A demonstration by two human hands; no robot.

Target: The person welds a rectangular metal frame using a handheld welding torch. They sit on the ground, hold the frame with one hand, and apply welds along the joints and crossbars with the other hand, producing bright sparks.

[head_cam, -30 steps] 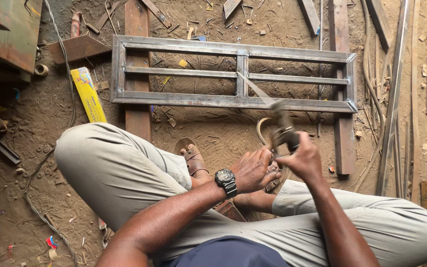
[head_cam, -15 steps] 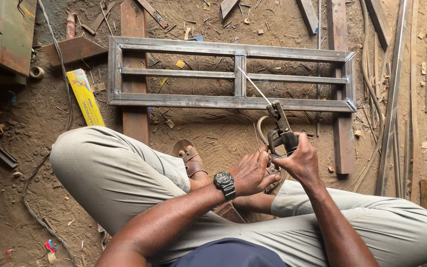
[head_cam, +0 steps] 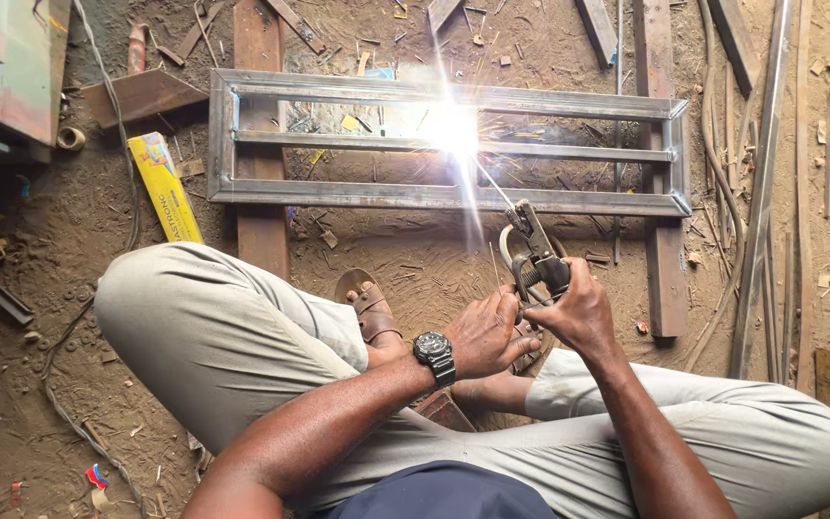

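Fingers of my right hand (head_cam: pixel 583 312) curl tight around the electrode holder (head_cam: pixel 535 258), wrist cocked upward; my left hand (head_cam: pixel 487 334) cups just beside it, fingers bent and pressed against the grip. Beyond the fingertips, the welding rod (head_cam: pixel 494 183) meets the steel frame (head_cam: pixel 444 144) in a white arc flash (head_cam: pixel 453 127).

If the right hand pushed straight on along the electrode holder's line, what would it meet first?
Probably the metal frame: the right hand aims the electrode holder up-left, and the rod's tip already sparks at the frame's middle upright. Depth is uncertain.
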